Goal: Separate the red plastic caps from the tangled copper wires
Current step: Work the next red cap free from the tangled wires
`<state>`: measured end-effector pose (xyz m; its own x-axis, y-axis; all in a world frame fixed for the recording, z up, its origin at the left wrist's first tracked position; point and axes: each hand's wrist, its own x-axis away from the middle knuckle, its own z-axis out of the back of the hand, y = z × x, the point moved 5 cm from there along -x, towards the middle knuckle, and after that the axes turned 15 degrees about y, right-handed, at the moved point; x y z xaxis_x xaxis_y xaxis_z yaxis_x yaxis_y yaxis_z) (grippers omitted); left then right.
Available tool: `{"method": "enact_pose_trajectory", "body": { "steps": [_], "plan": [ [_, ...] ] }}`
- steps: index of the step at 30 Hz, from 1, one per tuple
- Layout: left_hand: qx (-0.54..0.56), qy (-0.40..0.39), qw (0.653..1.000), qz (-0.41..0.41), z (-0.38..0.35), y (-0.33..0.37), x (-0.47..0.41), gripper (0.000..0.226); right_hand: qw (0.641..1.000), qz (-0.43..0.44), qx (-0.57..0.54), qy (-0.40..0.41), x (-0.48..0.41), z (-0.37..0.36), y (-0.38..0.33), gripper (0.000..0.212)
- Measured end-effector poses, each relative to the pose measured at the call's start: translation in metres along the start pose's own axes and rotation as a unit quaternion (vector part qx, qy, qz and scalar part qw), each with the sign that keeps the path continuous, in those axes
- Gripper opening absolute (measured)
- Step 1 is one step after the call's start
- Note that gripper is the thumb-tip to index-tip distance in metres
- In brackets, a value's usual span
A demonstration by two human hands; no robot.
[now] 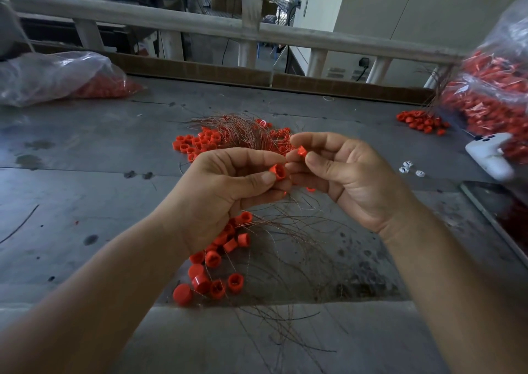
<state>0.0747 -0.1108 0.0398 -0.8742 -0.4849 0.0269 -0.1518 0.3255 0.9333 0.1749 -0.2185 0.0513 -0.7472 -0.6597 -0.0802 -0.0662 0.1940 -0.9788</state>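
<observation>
My left hand (225, 191) pinches a red plastic cap (278, 171) between thumb and fingers, and thin copper wires trail down from the hand. Close beside it, my right hand (343, 173) pinches a smaller red piece (301, 152) at its fingertips. Below the hands a bunch of red caps (217, 262) hangs and lies tangled in copper wires (288, 259) on the grey table (85, 191). Behind the hands lies another tangle of copper wires (240, 129) with red caps (194, 143) around it.
A clear plastic bag of red caps (57, 79) lies at the far left. A large bag of red parts (491, 93) stands at the right, with loose caps (423, 121) by it. A white device (490, 155), small white bits (408, 168) and a dark flat panel (497, 213) sit at the right.
</observation>
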Motion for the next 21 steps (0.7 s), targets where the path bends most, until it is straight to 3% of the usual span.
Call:
{"method": "enact_pose_trajectory", "body": {
  "steps": [11,21],
  "plan": [
    [-0.022,0.026,0.999,-0.026,0.002,0.003,-0.001,0.025,0.998,0.044,0.041,-0.004,0.001,-0.003,0.000,0.019],
    [-0.064,0.064,0.994,-0.055,0.006,0.002,-0.003,0.022,0.962,0.195,0.188,0.042,0.011,-0.018,-0.005,0.017]
  ]
}}
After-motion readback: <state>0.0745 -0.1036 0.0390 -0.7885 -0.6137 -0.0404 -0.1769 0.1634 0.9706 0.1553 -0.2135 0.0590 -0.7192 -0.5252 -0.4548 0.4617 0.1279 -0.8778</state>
